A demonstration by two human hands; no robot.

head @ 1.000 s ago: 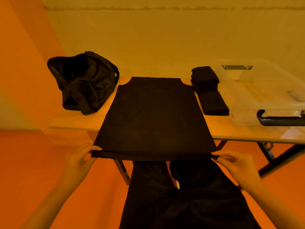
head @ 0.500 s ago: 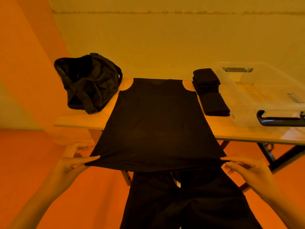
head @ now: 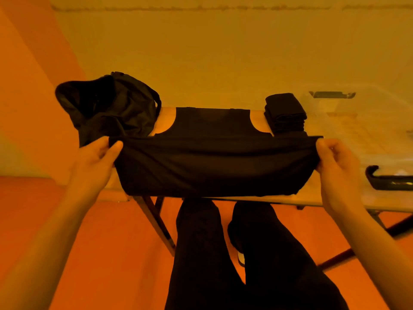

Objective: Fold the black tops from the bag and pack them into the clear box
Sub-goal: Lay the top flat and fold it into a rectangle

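Raised since half a second ago: hem of top (head: 212, 166), up off the near table (head: 259, 118) edge and swung forward, now stretched taut above the lower half of the garment.

Left hand (head: 98, 157) pinching left hem corner, thumb on top, fingers curled underneath. Right hand (head: 335, 162) clamped on right hem corner, fingers curled round the cloth. Shoulders and neckline lying flat at the far edge of the table, between bag (head: 107, 104) and stack (head: 285, 113).

Progress, as a judgement:
- Mid first fold on this top; hem-to-shoulder halving not yet laid down.
- Done: stack of folded tops just right of the spread one, beside box (head: 357, 135). Several layers visible, exact count unclear.
- Nothing dark visible inside box, so probably no packing started. Box interior washed out by the lighting, so cannot confirm.
- Left on this top: lay hem down at shoulders, smooth, fold down to stack size.
- Left overall: pull whatever remains from bag, fold, then move everything into box.

Bag slumped at far left of table, mouth open, contents not visible. Number of tops remaining unknown. Black latch (head: 388, 183) showing on near end of box.
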